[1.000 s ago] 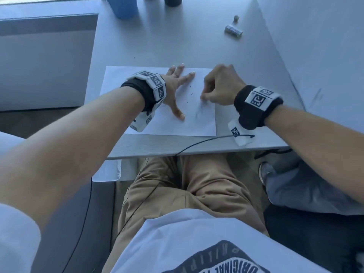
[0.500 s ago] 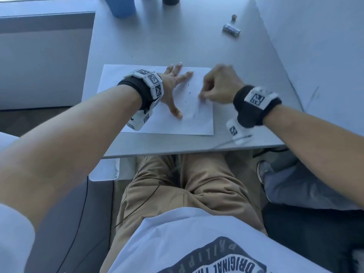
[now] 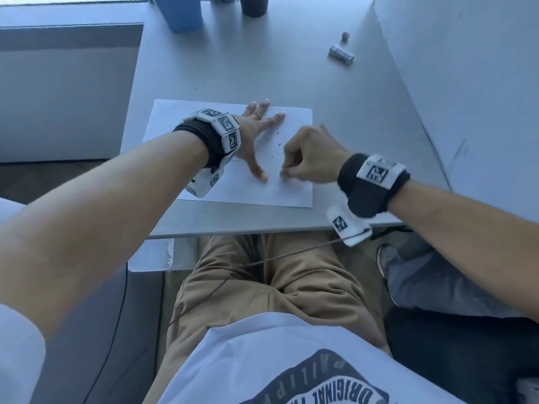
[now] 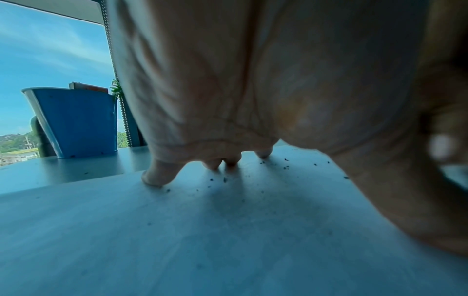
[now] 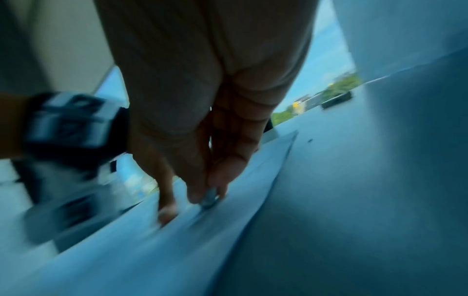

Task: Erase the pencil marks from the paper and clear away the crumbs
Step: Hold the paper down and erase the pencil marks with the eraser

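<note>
A white sheet of paper [image 3: 175, 118] lies on the grey desk [image 3: 262, 62] near its front edge. My left hand [image 3: 256, 135] presses flat on the paper, fingers spread. My right hand [image 3: 306, 158] pinches a small grey eraser [image 5: 209, 197] between thumb and fingertips, its tip down on the paper just right of my left thumb. Dark crumbs [image 3: 275, 144] lie scattered on the paper between the two hands, and the left wrist view shows more crumbs [image 4: 274, 165] around my left fingertips [image 4: 154, 178]. The right wrist view is blurred by motion.
A blue container [image 3: 178, 13] and a dark cup [image 3: 253, 5] stand at the desk's far edge. A small wrapped block [image 3: 341, 55] and a little round ball [image 3: 345, 35] lie at the far right. A pale partition wall [image 3: 466, 83] bounds the desk on the right.
My right hand has slid toward me and leftward across the paper with the eraser, ending close to my left thumb. My left hand stays pressed flat on the paper.
</note>
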